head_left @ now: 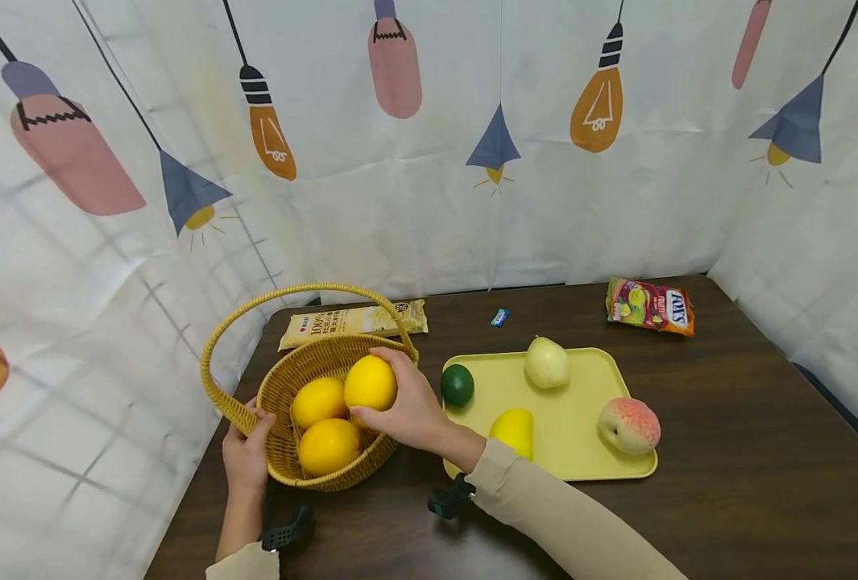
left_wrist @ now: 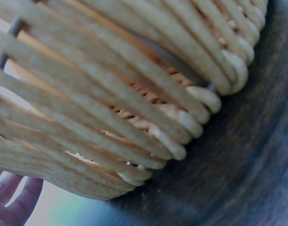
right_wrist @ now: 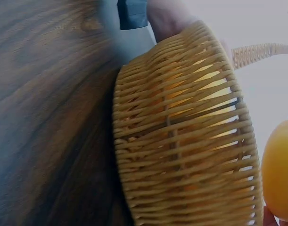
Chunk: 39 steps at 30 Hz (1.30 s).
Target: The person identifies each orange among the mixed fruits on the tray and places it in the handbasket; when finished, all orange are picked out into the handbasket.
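A woven basket (head_left: pixel 341 481) with a tall arched handle stands on the left of the table, tipped slightly toward me. My left hand (head_left: pixel 246 455) grips its left rim near the base of the handle; in the left wrist view its fingers (left_wrist: pixel 21 200) show past the wicker. Above the basket's right side, my right hand (head_left: pixel 416 407) holds a yellow lemon (head_left: pixel 370 383) between thumb and fingers. That lemon also shows at the edge of the right wrist view. Inside the basket lie more lemons (head_left: pixel 329 447), partly hidden by the held one and the hand.
Right of the basket is a yellow tray (head_left: pixel 566 463) bearing a green avocado (head_left: pixel 458 385), a pear (head_left: pixel 547 362), a peach (head_left: pixel 629 425) and a yellow mango-like fruit (head_left: pixel 516 431). Behind lie a cream snack packet (head_left: pixel 349 322), a small blue wrapper (head_left: pixel 499 317) and a candy bag (head_left: pixel 649 307).
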Each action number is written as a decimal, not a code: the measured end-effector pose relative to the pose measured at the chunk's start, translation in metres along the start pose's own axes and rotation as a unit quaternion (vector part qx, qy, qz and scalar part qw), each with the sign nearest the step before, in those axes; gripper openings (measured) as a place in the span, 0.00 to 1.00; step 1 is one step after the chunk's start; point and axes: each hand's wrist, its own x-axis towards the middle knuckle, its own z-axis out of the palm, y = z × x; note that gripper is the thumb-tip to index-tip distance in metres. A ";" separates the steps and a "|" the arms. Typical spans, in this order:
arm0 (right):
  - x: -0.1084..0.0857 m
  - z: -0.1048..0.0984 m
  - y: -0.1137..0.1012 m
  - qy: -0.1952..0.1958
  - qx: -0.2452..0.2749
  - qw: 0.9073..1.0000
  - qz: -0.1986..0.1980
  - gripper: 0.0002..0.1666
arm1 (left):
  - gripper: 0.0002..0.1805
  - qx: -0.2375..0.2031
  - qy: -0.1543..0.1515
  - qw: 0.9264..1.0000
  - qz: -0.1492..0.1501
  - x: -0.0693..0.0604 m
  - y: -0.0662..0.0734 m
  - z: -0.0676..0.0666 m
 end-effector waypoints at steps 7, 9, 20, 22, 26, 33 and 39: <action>0.014 0.013 -0.005 -0.014 0.000 1.000 0.001 0.48 | 0.17 -0.004 -0.003 1.000 -0.001 0.000 0.001 0.000; 0.017 0.016 -0.005 -0.020 -0.010 1.000 -0.001 0.48 | 0.17 -0.005 -0.002 1.000 -0.001 -0.001 0.000 0.000; 0.029 0.029 0.000 -0.034 -0.066 0.997 0.006 0.49 | 0.17 0.002 -0.005 1.000 0.003 0.001 -0.001 -0.001; 0.032 0.030 0.001 -0.035 -0.075 0.996 0.009 0.49 | 0.17 0.004 -0.005 1.000 0.005 0.001 -0.001 0.000; 0.037 0.033 0.003 -0.039 -0.086 0.995 0.018 0.51 | 0.16 0.006 -0.004 1.000 0.006 0.000 -0.001 -0.001; 0.045 0.034 0.004 -0.038 -0.109 0.992 0.041 0.50 | 0.17 0.008 -0.007 1.000 0.003 0.000 -0.001 -0.001; 0.045 0.033 0.003 -0.027 -0.107 0.991 0.071 0.48 | 0.16 0.009 -0.003 1.000 0.003 0.000 -0.001 0.000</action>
